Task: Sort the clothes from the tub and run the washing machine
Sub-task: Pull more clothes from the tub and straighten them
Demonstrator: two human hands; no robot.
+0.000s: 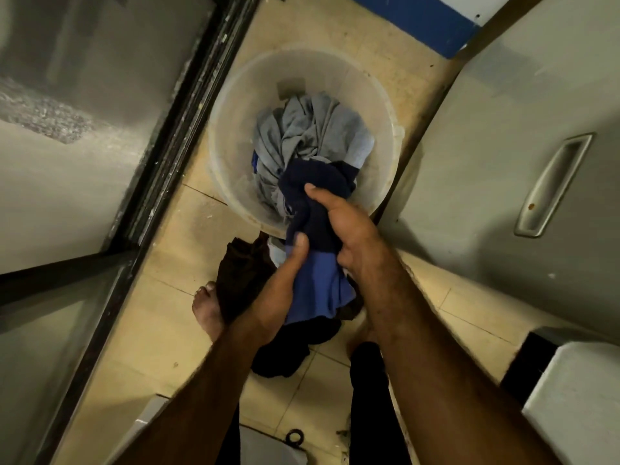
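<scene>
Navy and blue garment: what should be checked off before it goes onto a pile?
1. Two-handed grip: ok. The left hand and right hand both hold the navy and blue garment.
2. Garment out of the tub: not ok. Its navy end lies within the rim.
3. Pile to receive it: ok. A dark pile lies on the floor between the tub and the feet.
4. Tub emptied: not ok. Grey clothes remain inside.
5. Washing machine ready: cannot tell. No machine is clearly identifiable.
</scene>
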